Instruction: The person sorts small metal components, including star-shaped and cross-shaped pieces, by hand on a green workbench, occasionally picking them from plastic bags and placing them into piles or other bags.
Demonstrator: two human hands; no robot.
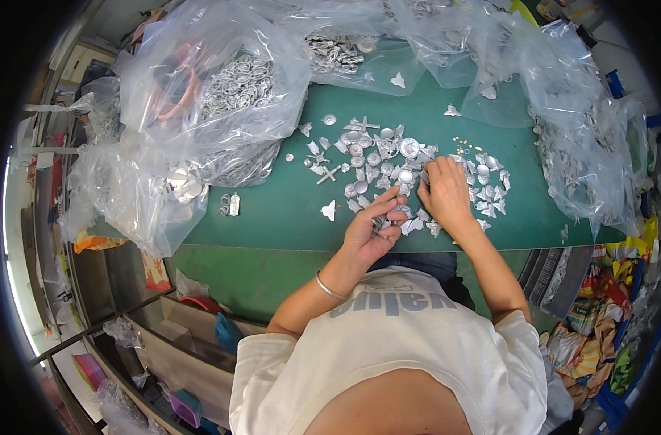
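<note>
Curled round silvery charms, the left hand is at the near edge of their pile, while the right hand, amid it, hides its grip from me.

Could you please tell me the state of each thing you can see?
Left hand, curled around small metal pieces
Right hand, fingers bent downward
Loose metal pieces, spread on the green table
Large left plastic bag, partly filled
Right plastic bag, partly filled
Bracelet, worn on left wrist
</note>
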